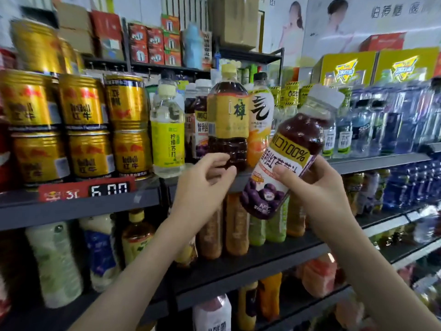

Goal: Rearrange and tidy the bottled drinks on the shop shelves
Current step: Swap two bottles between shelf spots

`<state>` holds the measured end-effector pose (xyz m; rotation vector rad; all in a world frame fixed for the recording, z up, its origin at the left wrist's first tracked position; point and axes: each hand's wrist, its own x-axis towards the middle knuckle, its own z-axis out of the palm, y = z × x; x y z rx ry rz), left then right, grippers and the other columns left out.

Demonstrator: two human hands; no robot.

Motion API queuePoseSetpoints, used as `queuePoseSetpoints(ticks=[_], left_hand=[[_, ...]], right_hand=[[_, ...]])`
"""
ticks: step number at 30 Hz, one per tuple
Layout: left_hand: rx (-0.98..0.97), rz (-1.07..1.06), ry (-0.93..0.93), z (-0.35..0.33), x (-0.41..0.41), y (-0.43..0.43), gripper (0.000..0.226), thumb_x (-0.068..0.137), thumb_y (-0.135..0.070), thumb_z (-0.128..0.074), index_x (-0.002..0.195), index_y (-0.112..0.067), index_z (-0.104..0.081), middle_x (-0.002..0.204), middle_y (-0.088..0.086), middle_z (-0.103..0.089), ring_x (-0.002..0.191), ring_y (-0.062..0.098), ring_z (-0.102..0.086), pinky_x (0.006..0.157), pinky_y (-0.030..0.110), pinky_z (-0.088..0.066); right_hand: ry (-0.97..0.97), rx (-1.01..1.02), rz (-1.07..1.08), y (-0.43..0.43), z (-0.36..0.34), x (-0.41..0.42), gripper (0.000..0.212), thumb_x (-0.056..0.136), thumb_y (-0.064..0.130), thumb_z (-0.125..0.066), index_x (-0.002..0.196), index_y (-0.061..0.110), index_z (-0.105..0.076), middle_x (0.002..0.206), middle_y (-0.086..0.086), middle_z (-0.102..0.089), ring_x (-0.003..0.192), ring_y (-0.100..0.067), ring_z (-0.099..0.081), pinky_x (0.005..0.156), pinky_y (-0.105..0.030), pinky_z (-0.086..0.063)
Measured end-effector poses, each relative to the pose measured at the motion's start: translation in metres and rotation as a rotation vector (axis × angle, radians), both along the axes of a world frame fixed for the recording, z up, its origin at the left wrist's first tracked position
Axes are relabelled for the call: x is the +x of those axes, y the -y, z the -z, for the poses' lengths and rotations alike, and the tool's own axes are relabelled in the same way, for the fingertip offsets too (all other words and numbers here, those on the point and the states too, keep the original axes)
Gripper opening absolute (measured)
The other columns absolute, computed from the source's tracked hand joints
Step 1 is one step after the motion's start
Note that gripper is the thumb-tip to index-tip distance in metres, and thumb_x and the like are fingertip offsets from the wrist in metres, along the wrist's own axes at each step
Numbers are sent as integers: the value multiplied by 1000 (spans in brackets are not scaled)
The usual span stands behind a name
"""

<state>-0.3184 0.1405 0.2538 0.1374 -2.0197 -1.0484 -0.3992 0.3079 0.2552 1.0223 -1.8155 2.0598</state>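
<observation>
My right hand (317, 187) grips a purple grape juice bottle (286, 154) with a white cap, tilted to the right in front of the upper shelf (78, 204). My left hand (205, 182) has its fingers and thumb curled round the base of a dark tea bottle (228, 115) with a yellow label and yellow cap, which stands upright at the shelf's front edge. Beside it stand a lemon soda bottle (168, 130), another grape juice bottle (199, 125) behind, and an orange drink bottle (260, 120).
Gold cans (81, 125) are stacked two high at the left above a price tag (86, 188). Clear and blue water bottles (386, 125) fill the right. Lower shelves (238, 266) hold several juice and tea bottles. Boxes sit on top racks.
</observation>
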Motion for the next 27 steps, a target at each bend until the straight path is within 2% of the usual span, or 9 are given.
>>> queuePoseSetpoints(ticks=[5,8,11,14,16,18,20,23,27], left_hand=[[-33,-307,-31,-29,-46,14,65,79,-42,-72,132,-17,-43,123,-9,-51,113,9,-51,93,24,-42],[43,-333,63,-44,-76,25,104,65,-53,-79,144,-15,-24,139,2,-44,125,19,-46,103,36,-40],[116,-317,140,-50,-96,28,122,60,-51,-84,148,-16,-7,148,6,-34,133,24,-38,109,43,-35],[201,-259,129,-50,-108,27,125,58,-45,-87,149,-15,-6,145,3,-39,131,22,-41,109,43,-36],[233,-279,109,-48,-111,28,121,45,-52,-88,142,-14,-26,136,2,-49,124,20,-48,105,44,-41],[237,-326,72,-45,-113,29,109,28,-63,-84,122,-21,-46,121,-1,-58,114,17,-55,98,42,-48],[258,-378,22,-39,-114,29,115,19,-70,-81,118,-21,-50,118,0,-58,110,17,-57,94,42,-50],[294,-431,-103,-35,-101,14,114,24,-66,-83,121,-16,-48,119,2,-54,110,19,-55,93,41,-50],[354,-368,-264,-31,-65,-3,100,31,-57,-85,118,-23,-48,118,-3,-58,110,15,-57,88,31,-49]], right_hand=[[-32,-34,-68,-4,-17,-39,39,62,40,-75,97,25,-65,96,5,-74,92,-15,-70,88,-48,-54],[-83,-40,-88,-5,-22,-57,43,64,39,-76,102,24,-64,100,5,-74,94,-14,-70,90,-47,-54],[-111,-55,-92,-7,-21,-71,40,64,41,-77,100,28,-64,99,8,-74,93,-11,-69,89,-46,-54],[-111,-72,-107,-8,-16,-80,41,65,42,-78,101,27,-64,100,7,-73,95,-13,-69,89,-47,-54],[-116,-80,-100,-8,-14,-85,37,69,35,-80,101,27,-64,98,8,-73,93,-10,-69,88,-44,-54],[-128,-88,-76,-7,-14,-88,34,71,30,-81,100,28,-63,95,13,-72,90,-4,-67,86,-36,-54],[-134,-101,-63,-7,-12,-91,35,72,27,-81,103,28,-63,95,15,-72,90,0,-66,84,-28,-52],[-143,-128,-71,-7,-9,-93,35,75,23,-80,106,23,-63,96,12,-70,90,4,-64,75,-10,-47],[-169,-132,-103,1,-8,-90,36,76,22,-79,108,16,-63,96,13,-70,89,5,-64,72,-7,-45]])
